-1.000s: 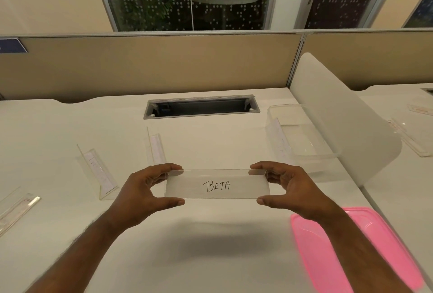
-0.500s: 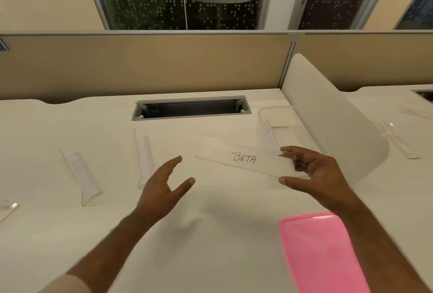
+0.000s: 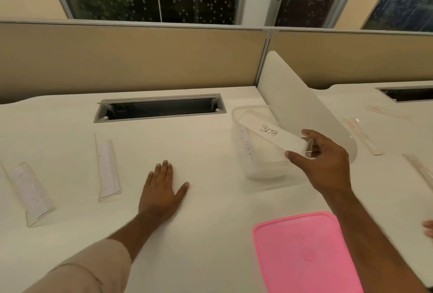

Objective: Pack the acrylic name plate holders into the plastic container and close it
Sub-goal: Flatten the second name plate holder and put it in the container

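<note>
Container [image 3: 262,171] is sitting right of two holders [image 3: 108,168] [image 3: 31,195], lid [image 3: 304,255] lying nearer, "BETA" holder [image 3: 271,134] tilting over the container's rim.

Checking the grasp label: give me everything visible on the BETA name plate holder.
The BETA name plate holder is a long, clear acrylic piece with a folded, triangular end profile and a white card insert handwritten "BETA" in dark ink. The right hand pinches its near end between thumb and fingers. It is tilted, far end dipping over the rim into the clear plastic container, above another holder already inside. Whether it touches the container cannot be told.
</note>
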